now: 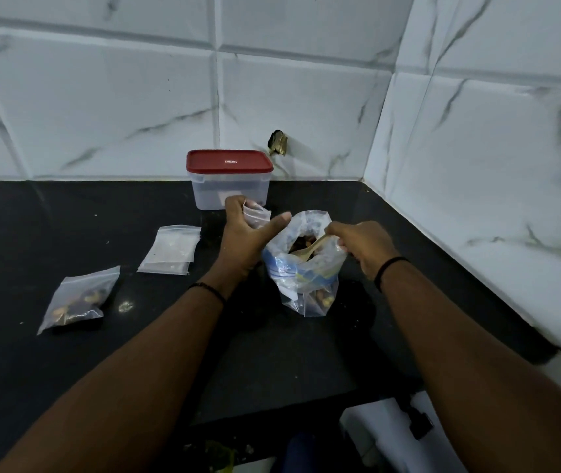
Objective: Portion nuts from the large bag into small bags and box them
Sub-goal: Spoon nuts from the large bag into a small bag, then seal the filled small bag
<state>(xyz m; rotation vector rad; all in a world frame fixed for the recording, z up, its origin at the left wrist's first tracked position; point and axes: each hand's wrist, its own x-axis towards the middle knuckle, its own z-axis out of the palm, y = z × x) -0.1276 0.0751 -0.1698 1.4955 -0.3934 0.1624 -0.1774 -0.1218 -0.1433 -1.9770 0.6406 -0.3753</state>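
I'm standing at a black counter [50,227] set into a corner, with white marble-veined tiles [101,107] running along the back wall and up the side wall on my right. Far left on the dark top lies a small zip bag already filled with nuts [79,298], flat and a little skewed. Just right of it, nearer the wall, sits a short stack of empty small bags [173,249]. Behind those, against the back tiles, stands a clear plastic box [229,191] with its red lid [229,161] pressed on. My left hand [245,233] is lifted in front of that box, fingers curled round an empty small bag [255,215], thumb stretched toward the big bag. The large bag of nuts [303,268] stands upright near the middle of the counter, its mouth open and dark nuts visible inside. My right hand [362,245] is closed on the handle of a wooden spoon [309,249], whose bowl is dipped into the bag's mouth. A chipped hole [279,142] marks the tile just right of the box. Pale specks and crumbs dot the black surface
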